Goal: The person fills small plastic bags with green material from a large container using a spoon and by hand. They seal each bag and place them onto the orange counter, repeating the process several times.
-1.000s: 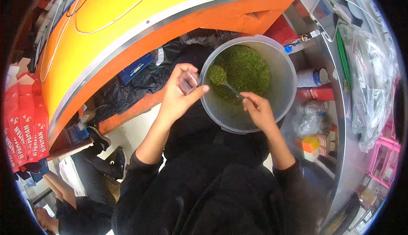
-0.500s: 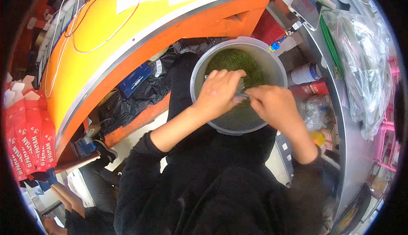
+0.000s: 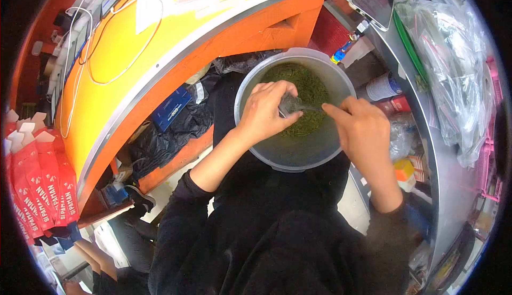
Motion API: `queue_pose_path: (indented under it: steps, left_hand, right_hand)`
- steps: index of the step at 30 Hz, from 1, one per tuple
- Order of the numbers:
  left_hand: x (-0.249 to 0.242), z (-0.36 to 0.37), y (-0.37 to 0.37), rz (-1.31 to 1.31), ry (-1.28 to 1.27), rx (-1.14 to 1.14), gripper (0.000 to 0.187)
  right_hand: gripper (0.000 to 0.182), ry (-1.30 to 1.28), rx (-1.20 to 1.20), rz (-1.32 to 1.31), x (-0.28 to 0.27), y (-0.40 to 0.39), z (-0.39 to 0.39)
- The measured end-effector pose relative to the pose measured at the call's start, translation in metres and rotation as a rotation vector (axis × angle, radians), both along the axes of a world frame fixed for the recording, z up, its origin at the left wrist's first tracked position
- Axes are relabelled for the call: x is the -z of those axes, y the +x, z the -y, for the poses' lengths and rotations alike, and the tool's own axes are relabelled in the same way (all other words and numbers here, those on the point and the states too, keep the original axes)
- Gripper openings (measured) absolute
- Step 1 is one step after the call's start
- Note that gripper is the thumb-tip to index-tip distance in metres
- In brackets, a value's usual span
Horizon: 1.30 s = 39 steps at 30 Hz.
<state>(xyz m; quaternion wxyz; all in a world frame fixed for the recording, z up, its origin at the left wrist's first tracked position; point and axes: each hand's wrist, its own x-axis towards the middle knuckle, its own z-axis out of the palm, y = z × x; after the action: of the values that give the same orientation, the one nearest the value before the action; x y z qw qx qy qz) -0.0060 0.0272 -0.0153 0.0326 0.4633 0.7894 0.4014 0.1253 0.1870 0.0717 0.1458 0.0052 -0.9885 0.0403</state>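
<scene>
A grey plastic bucket [image 3: 349, 89] stands at my lap, with loose green shredded leaves [image 3: 306, 79] in its bottom. Over its left half my left hand [image 3: 265, 111] is closed around a small clear plastic bag [image 3: 289, 104], its mouth facing right. My right hand [image 3: 360, 127], above the right rim, pinches the handle of a thin spoon [image 3: 312, 108]. The spoon's far end reaches the mouth of the bag, and its tip is hidden there.
An orange counter with a yellow top [image 3: 117, 44] curves along the left. Red printed cartons [image 3: 42, 183] stand at far left, near another person's arm [image 3: 98, 257]. Clear plastic bags [image 3: 453, 71] lie on the grey counter at right. Stacked cups [image 3: 383, 87] sit beside the bucket.
My hands have drawn apart; the right has moved right and the spoon's handle now shows between them. My left hand has turned, exposing more of the clear bag. The view has shifted slightly.
</scene>
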Motion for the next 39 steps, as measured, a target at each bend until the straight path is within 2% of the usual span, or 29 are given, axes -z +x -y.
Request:
queue_pose_path:
  steps: [4,7,9,11,12,13,15,16,17,19,20,22,23,24,26,28,33,35,39]
  left_hand:
    - [0.004,0.0,0.001,0.003,0.069,-0.028,0.046]
    - [0.007,0.001,0.001,0.134,0.126,-0.055,0.056]
    - [0.0,0.006,0.005,0.242,0.325,-0.08,0.063]
    - [-0.003,0.008,0.008,0.329,0.55,-0.059,0.07]
    - [0.002,0.007,0.009,0.381,0.55,-0.077,0.07]
    - [0.012,0.006,0.009,0.433,0.549,-0.099,0.07]
    - [0.015,-0.003,0.015,0.441,0.602,-0.118,0.069]
    - [0.006,-0.006,0.023,0.482,0.631,-0.072,0.074]
    - [0.0,-0.011,0.029,0.51,0.655,-0.087,0.076]
    - [-0.016,-0.011,0.036,0.497,0.708,-0.076,0.081]
    - [-0.016,-0.008,0.032,0.586,0.713,-0.046,0.079]
    - [-0.018,0.005,0.023,0.764,0.717,0.013,0.076]
    - [-0.022,0.013,0.02,0.882,0.56,-0.007,0.054]
    - [-0.017,0.016,0.021,1.002,0.516,-0.087,0.028]
    - [-0.011,0.022,0.021,0.956,0.495,-0.111,0.014]
    - [-0.017,0.023,0.023,0.888,0.422,-0.101,0.012]
    - [-0.018,0.024,0.023,0.864,0.372,-0.066,0.011]
    - [-0.02,0.022,0.024,0.895,0.447,-0.056,0.012]
    - [-0.016,0.024,0.024,0.894,0.42,-0.061,0.011]
  right_hand:
    - [0.02,-0.083,0.015,0.008,-0.004,0.006,-0.002]
    - [0.02,-0.228,0.086,0.004,-0.013,0.012,-0.01]
    - [0.021,-0.375,0.167,-0.018,-0.023,0.018,-0.018]
    - [0.02,-0.305,0.186,-0.006,-0.02,0.021,-0.023]
    - [0.02,-0.27,0.195,0.004,-0.017,0.022,-0.024]
    - [0.025,-0.238,0.161,0.093,-0.008,0.02,-0.025]
    - [0.042,-0.183,-0.023,0.061,0.019,0.009,-0.011]
    - [0.058,-0.363,-0.047,0.169,0.03,0.004,0.004]
    - [0.06,-0.59,-0.086,0.158,0.045,-0.002,0.019]
    - [0.05,-0.865,-0.049,0.192,0.065,-0.012,0.037]
    - [0.044,-0.991,-0.076,0.158,0.078,-0.016,0.037]
    - [0.035,-1.391,-0.081,0.307,0.07,-0.017,0.033]
    - [0.031,-1.592,-0.08,0.382,0.067,-0.017,0.033]
    - [0.028,-1.554,-0.101,0.296,0.068,-0.017,0.033]
    - [0.022,-1.464,-0.143,0.128,0.071,-0.019,0.034]
    - [0.015,-1.679,-0.011,-0.038,0.068,-0.022,0.034]
    - [0.005,-1.505,0.077,-0.081,0.066,-0.022,0.032]
    - [0.005,-1.498,0.066,-0.087,0.067,-0.022,0.03]
    - [0.004,-1.414,-0.015,-0.051,0.063,-0.022,0.029]
